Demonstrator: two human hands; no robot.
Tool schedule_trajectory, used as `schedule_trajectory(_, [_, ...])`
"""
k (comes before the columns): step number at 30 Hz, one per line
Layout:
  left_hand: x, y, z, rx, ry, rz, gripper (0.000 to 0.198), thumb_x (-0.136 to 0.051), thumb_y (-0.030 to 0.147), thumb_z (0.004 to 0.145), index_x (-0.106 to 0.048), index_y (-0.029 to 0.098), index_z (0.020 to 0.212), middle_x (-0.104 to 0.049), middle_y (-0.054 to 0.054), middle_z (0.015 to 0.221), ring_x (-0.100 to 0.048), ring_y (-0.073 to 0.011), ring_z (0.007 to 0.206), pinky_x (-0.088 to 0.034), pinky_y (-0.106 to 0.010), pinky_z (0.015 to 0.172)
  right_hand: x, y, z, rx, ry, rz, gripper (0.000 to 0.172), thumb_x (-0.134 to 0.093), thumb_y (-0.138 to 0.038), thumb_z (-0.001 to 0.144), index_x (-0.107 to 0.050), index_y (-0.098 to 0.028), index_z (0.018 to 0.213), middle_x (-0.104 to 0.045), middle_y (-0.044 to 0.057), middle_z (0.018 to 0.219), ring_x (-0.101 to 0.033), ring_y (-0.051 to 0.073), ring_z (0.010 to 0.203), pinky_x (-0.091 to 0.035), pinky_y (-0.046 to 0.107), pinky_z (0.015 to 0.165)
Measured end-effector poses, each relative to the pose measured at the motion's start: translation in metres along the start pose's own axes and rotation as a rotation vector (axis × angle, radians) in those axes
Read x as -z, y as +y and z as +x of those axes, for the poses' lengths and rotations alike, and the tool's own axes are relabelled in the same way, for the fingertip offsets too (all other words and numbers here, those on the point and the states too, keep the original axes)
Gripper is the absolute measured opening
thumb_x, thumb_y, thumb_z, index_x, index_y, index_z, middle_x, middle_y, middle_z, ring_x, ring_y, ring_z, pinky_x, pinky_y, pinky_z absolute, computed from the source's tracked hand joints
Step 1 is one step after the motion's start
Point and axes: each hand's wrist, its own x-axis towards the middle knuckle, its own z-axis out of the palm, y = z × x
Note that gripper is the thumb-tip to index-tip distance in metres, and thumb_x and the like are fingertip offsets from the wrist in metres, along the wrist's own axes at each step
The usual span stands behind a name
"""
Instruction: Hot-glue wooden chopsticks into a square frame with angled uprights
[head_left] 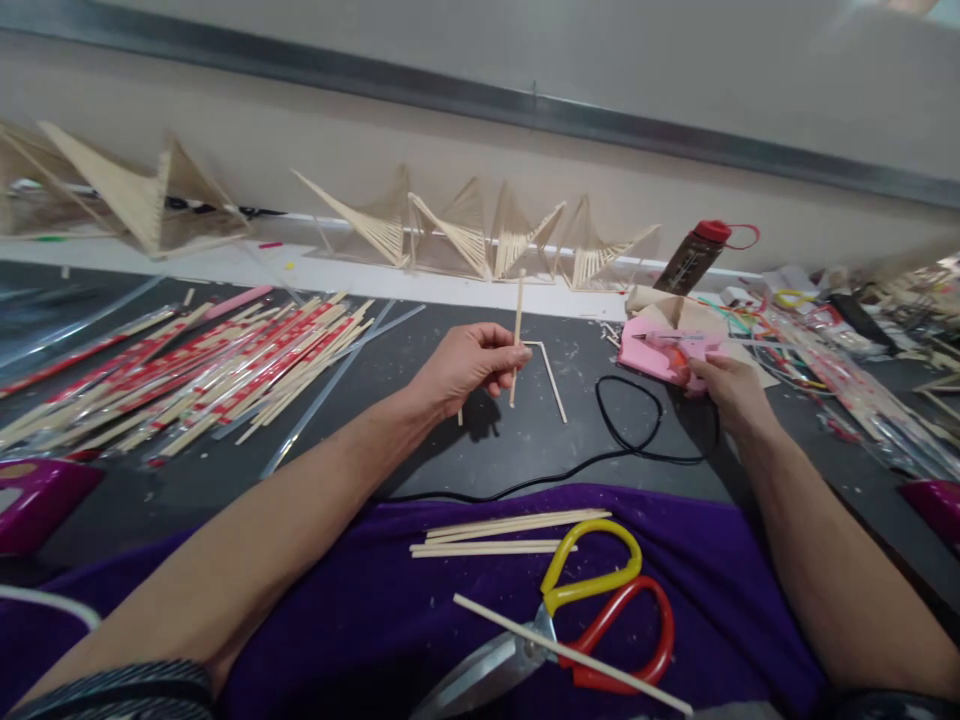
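Observation:
My left hand (484, 362) pinches a thin wooden stick (519, 305) upright between thumb and fingers, above the dark table. Just beyond and below it lie thin sticks joined at a corner (553, 380), partly covered by the hand. Off to the right, my right hand (726, 388) is closed around what looks like a glue gun (679, 362) with an orange part, over a pink object (637, 348). A black cord (619, 452) loops over the table toward that hand. The hand hides much of the tool.
Scissors (553, 598) with yellow and red handles lie on purple cloth (720, 560), one stick across them. Loose sticks (495, 546) lie beside them. Bundled sticks (247, 365) cover the left side. Stick models (450, 235) line the wall; a red-capped bottle (694, 258) stands back right.

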Motion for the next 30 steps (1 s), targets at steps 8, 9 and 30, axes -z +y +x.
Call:
schedule_trajectory(8, [-0.001, -0.009, 0.002, -0.021, 0.014, 0.062, 0.02, -0.076, 0.023, 0.069, -0.059, 0.013, 0.071, -0.056, 0.001, 0.052, -0.051, -0.0057, 0.042, -0.038, -0.016, 0.039, 0.011, 0.004, 0.001, 0.163, 0.039, -0.926, 0.041, -0.049, -0.054, 0.08, -0.066, -0.017, 0.086, -0.063, 0.014, 0.077, -0.059, 0.029, 0.071, -0.042, 0.04, 0.06])
schedule_trajectory(9, [-0.001, -0.01, 0.001, -0.03, 0.012, 0.078, 0.02, -0.076, 0.023, 0.069, -0.059, 0.013, 0.071, -0.056, 0.001, 0.051, -0.051, -0.0057, 0.042, -0.038, -0.017, 0.039, 0.012, 0.004, -0.001, 0.156, 0.05, -0.947, 0.045, -0.049, -0.055, 0.08, -0.067, -0.016, 0.092, -0.064, 0.017, 0.084, -0.061, 0.032, 0.076, -0.043, 0.043, 0.061])
schedule_trajectory(30, [0.011, -0.013, 0.001, -0.127, -0.115, 0.526, 0.013, -0.073, 0.02, 0.062, -0.061, 0.015, 0.063, -0.057, 0.003, 0.053, -0.046, -0.0051, 0.044, -0.029, -0.017, 0.044, -0.098, -0.063, -0.063, 0.586, -0.402, -0.494, 0.019, -0.056, -0.03, 0.08, -0.071, -0.021, 0.085, -0.072, 0.004, 0.083, -0.064, 0.019, 0.073, -0.044, 0.029, 0.064])
